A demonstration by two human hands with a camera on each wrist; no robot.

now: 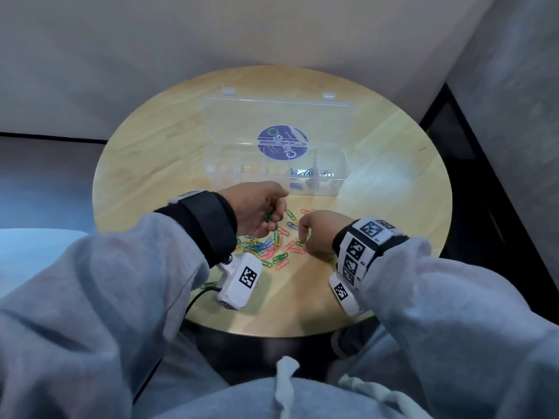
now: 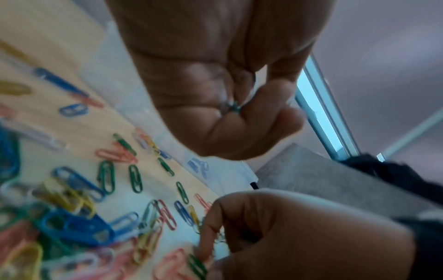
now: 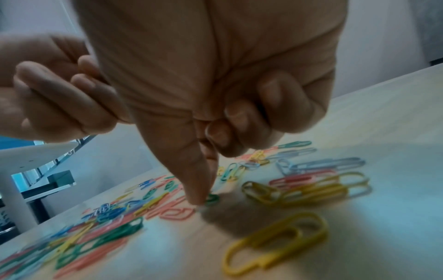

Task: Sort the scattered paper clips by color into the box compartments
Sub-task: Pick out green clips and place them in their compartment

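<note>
Colored paper clips (image 1: pixel 269 249) lie scattered on the round wooden table in front of a clear compartment box (image 1: pixel 230 176) with its lid laid back. Blue clips (image 1: pixel 302 172) sit in one right-hand compartment and pale ones (image 1: pixel 326 173) in the end compartment. My left hand (image 1: pixel 272 219) hovers above the pile, fingers curled round several green clips (image 1: pixel 267 217), one end showing in my fist (image 2: pixel 234 108). My right hand (image 1: pixel 304 241) is down on the table, thumb and forefinger pinching a green clip (image 3: pixel 212 199) that lies there, also seen in the left wrist view (image 2: pixel 196 265).
The box's open lid (image 1: pixel 272 116) with a round blue sticker (image 1: pixel 282 142) lies flat behind it. Yellow clips (image 3: pixel 275 240) lie close to my right wrist. The table edge (image 1: pixel 272 332) is near my lap; grey walls stand behind and to the right.
</note>
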